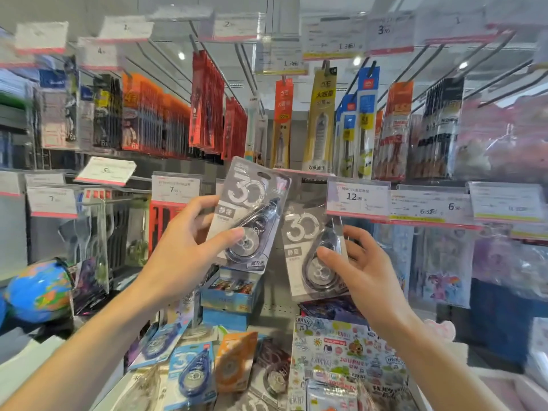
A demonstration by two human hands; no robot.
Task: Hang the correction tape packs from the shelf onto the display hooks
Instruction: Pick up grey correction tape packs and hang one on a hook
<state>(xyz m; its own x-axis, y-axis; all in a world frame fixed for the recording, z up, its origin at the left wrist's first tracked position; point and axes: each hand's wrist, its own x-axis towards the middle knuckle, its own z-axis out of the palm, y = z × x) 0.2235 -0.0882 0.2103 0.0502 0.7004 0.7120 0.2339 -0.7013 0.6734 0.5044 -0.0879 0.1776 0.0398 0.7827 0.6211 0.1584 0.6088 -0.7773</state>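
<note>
My left hand (pixel 189 247) grips a grey correction tape pack (pixel 252 203) marked "30", held tilted in front of the hook rows. Just to its right a second grey correction tape pack (pixel 305 232) hangs upright, and my right hand (pixel 353 262) holds it by its right edge with the thumb on its front. Whether its top sits on a hook is hidden by the price label (pixel 357 198). On the shelf below lie more packs: a blue pack (pixel 192 372), an orange pack (pixel 234 360) and a dark pack (pixel 274 369).
Rows of hooks carry pens and refills above, with price tags (pixel 175 189) along the rails. A globe (pixel 38 292) sits at the lower left. A blue box (pixel 231 295) and sticker sheets (pixel 347 354) lie on the shelf.
</note>
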